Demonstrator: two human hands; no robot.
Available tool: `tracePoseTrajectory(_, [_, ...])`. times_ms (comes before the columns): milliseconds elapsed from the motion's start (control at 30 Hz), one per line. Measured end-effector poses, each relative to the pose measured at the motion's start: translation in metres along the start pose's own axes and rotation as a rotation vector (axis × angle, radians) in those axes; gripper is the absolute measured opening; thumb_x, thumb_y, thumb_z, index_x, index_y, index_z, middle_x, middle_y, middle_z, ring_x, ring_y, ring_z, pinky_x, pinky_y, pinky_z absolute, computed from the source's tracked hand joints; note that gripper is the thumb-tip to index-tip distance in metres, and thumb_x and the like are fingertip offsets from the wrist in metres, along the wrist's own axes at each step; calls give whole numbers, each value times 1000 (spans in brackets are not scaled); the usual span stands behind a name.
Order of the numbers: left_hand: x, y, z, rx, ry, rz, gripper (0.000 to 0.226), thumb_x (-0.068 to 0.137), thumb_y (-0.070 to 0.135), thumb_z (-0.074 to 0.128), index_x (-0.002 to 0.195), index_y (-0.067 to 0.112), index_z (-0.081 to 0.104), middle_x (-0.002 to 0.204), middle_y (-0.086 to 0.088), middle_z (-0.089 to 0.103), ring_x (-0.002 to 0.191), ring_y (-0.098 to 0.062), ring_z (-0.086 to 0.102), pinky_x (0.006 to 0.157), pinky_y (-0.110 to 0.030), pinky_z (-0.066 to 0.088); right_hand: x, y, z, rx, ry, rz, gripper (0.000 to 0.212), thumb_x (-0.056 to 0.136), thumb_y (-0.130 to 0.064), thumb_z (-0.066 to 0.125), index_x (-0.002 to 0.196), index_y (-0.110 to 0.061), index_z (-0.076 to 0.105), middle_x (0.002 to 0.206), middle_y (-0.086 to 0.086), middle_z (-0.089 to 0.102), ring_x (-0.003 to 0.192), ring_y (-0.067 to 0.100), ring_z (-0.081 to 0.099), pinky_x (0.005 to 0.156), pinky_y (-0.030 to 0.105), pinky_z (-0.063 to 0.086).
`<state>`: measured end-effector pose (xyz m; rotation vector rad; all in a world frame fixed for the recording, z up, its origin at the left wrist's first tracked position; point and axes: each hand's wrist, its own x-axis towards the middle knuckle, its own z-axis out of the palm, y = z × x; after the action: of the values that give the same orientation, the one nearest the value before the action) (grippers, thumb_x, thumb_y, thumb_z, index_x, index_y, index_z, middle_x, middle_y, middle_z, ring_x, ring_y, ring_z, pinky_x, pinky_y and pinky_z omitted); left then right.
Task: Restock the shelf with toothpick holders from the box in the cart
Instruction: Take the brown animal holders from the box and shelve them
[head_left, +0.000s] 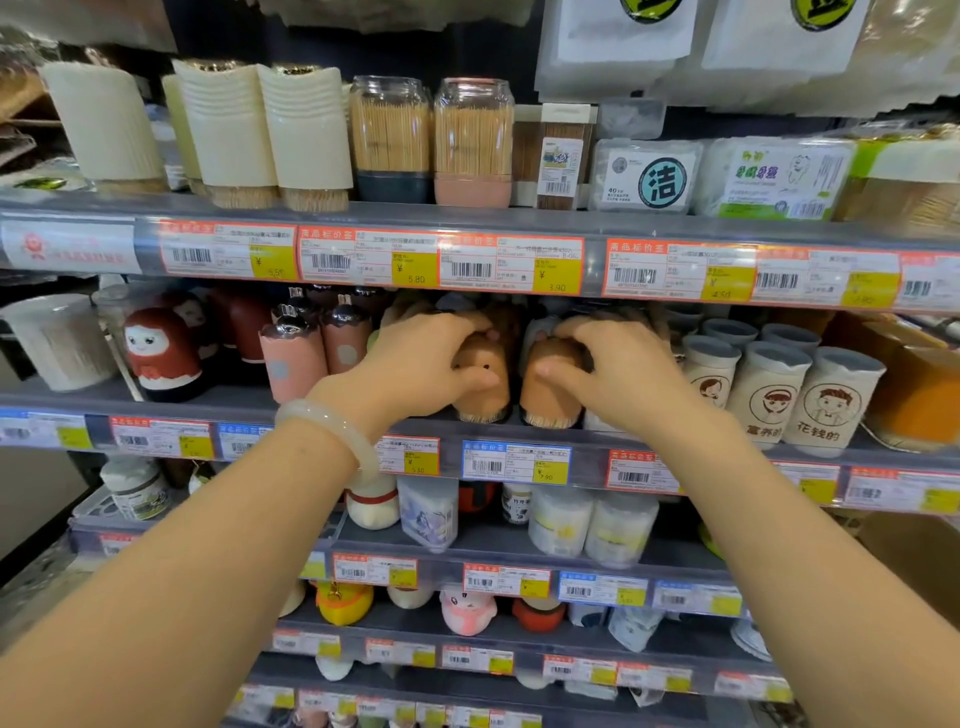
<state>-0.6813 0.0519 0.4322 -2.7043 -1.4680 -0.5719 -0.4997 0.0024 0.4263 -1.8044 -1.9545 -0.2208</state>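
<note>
Two tan, rounded toothpick holders stand side by side at the front of the second shelf (519, 434), toothpick tips showing at their bases. My left hand (421, 364), a pale bangle on its wrist, grips the left holder (480, 387) from the top and side. My right hand (618, 371) curls round the top of the right holder (545, 400). More holders of the same kind stand behind them, mostly hidden by my hands. The box and the cart are out of view.
Pink cylinder holders (293, 358) and a red doll holder (161, 353) stand to the left. Cream cups with cartoon faces (774, 400) stand to the right. Toothpick jars (389, 137) fill the shelf above; price labels line every shelf edge.
</note>
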Motion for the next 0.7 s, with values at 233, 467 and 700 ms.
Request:
tracePoseTrajectory(233, [1,5,1,-118,28,7,56,89,38,60,140,23,42,140,2,49,129,-19,44,97,-28,35,-5,-5,4,-39,19,23,49,84,-41,64,130,-27,54,128,4,55,122,29,45,108,44,28])
tracePoseTrajectory(467, [-3,-2,6,-62,59,-34,68,81,45,66,140,22,41,131,-3,55,126,-25,44,106,-40,30,-16,-3,-3,30,59,51,56,81,-42,68,132,-26,50,132,2,48,127,28,35,106,39,22])
tracePoseTrajectory(700, [-16,-14,3,-36,136,-5,66,79,48,66,136,23,45,129,-6,53,123,-27,41,99,-35,27,-31,21,-5,102,167,44,48,84,-38,66,125,-13,58,121,9,55,115,31,43,98,39,31])
